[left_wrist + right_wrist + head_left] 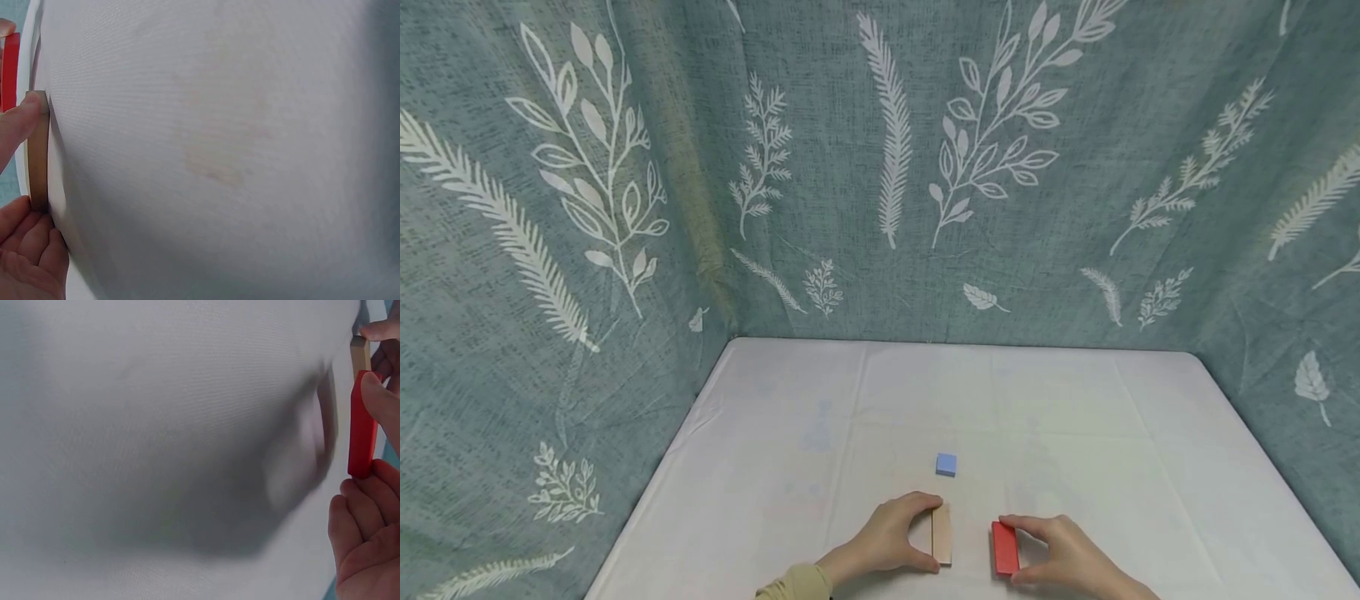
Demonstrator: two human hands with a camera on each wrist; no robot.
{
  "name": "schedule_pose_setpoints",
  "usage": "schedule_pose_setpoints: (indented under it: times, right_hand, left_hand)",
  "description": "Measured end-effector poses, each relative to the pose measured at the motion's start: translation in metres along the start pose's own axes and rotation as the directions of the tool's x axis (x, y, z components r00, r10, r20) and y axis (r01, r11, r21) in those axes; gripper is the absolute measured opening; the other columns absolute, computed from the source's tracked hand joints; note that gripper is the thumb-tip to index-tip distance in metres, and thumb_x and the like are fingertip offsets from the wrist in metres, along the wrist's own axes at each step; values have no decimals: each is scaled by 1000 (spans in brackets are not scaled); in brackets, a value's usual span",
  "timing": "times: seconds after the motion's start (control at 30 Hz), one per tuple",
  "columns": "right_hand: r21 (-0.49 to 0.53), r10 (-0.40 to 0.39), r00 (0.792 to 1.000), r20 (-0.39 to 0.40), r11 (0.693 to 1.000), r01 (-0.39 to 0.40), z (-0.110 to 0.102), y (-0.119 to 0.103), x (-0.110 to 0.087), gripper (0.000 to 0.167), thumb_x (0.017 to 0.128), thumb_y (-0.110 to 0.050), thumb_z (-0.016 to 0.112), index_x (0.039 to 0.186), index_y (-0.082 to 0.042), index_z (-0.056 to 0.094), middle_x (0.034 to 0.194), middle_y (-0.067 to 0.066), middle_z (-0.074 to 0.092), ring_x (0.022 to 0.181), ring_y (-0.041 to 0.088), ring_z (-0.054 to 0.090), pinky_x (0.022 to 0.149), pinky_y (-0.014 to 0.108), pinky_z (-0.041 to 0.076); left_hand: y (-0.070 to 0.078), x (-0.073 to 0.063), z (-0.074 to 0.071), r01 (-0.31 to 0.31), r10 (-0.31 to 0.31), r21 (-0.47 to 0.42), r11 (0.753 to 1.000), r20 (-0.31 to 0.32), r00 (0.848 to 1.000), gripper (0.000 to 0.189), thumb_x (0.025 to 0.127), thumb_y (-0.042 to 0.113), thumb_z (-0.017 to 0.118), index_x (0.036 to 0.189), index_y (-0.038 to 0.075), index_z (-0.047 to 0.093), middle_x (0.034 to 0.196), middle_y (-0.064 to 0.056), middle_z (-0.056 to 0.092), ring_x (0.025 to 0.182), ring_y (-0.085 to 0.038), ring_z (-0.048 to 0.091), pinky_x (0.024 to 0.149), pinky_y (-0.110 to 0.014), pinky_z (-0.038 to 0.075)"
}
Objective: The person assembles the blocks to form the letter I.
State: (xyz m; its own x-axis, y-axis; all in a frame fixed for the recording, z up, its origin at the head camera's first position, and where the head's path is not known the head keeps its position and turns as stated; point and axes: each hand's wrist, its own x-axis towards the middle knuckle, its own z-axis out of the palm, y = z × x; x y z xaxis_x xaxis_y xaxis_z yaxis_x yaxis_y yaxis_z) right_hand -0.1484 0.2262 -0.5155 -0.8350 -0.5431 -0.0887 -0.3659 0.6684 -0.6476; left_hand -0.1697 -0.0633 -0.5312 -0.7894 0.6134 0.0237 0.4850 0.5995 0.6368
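Observation:
My left hand [891, 533] pinches a plain wooden block [942, 535] end to end, thumb at the near end and fingers at the far end. To its right, my right hand [1060, 554] grips a red block [1005, 548] the same way. The two blocks stand roughly parallel with a gap between them. In the right wrist view the red block [362, 428] shows its long side between thumb and fingertips, with a shadow on the cloth beside it. The left wrist view has the wooden block [39, 153] upright at the left edge.
A small blue block [946, 465] lies on the white-covered table [775, 417], just beyond the wooden block. Green leaf-patterned curtains [835, 167] surround the table at the back and on both sides.

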Motion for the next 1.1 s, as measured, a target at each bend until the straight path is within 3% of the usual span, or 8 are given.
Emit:
schedule_pose_setpoints:
  times: [0.33, 0.6, 1.1]
  right_hand:
    - [90, 154, 985, 81, 983, -161, 7, -1, 0, 68, 67, -38, 83, 126, -12, 61, 120, 2, 67, 112, 24, 60, 90, 53, 51]
    - [74, 144, 988, 63, 986, -149, 11, 2, 1, 68, 66, -38, 83, 126, -14, 61, 117, -1, 68, 108, 17, 60, 90, 51, 52]
    - [96, 181, 979, 90, 977, -190, 15, 4, 3, 69, 67, -37, 84, 127, -12, 61, 120, 4, 66, 111, 26, 59, 91, 58, 48]
  left_hand:
    - [2, -1, 1, 23, -23, 4, 1000, 14, 1000, 75, 66, 38, 85, 129, 10, 55, 128, -2, 60, 118, -16, 57, 100, -31, 47]
    - [2, 1, 0, 13, -13, 7, 1000, 11, 1000, 75, 67, 40, 84, 129, 11, 55, 127, 0, 60, 118, -14, 57, 100, -31, 47]
    - [1, 1, -1, 27, -27, 10, 1000, 24, 999, 75, 66, 40, 84, 129, 12, 55, 127, 1, 60, 118, -14, 57, 99, -31, 47]
